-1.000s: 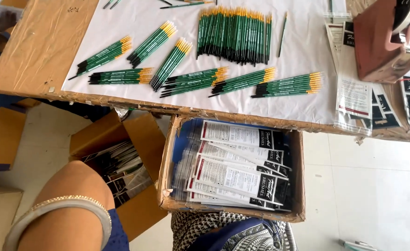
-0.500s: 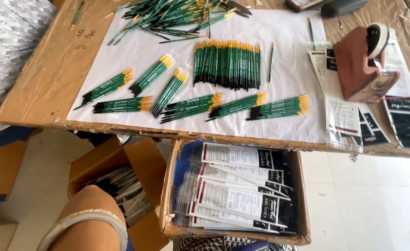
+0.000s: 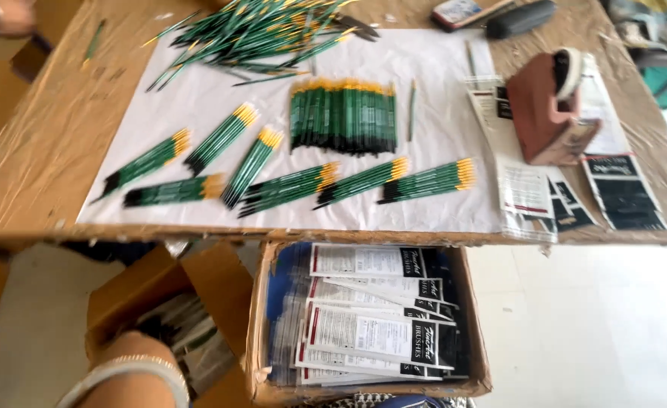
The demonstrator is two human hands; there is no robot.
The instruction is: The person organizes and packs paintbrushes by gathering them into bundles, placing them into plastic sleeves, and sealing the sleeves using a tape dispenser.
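My left arm (image 3: 133, 378) shows only as a forearm with bangles at the bottom edge; the hand itself is cut off, so I cannot tell whether its fingers are apart or together. My right hand is out of view. The arm hangs over a small open box (image 3: 160, 302) on the floor, with blurred dark packets inside.

Just right of it sits a bigger box (image 3: 262, 317) under the table edge, filled with flat clear packets (image 3: 371, 332). Each has a white label with a black band at its right end and a thin red stripe at its left.

Above, on the table (image 3: 39, 151), a white sheet (image 3: 439, 136) carries green brushes with yellow ends: small bundles (image 3: 288, 185) fanned in a row along the near side, a tight block (image 3: 342, 117) behind them, a loose heap (image 3: 250, 30) at the far edge.

To the right stands a reddish tape dispenser (image 3: 549, 113), with more black-and-white packets (image 3: 620, 193) lying flat around it.
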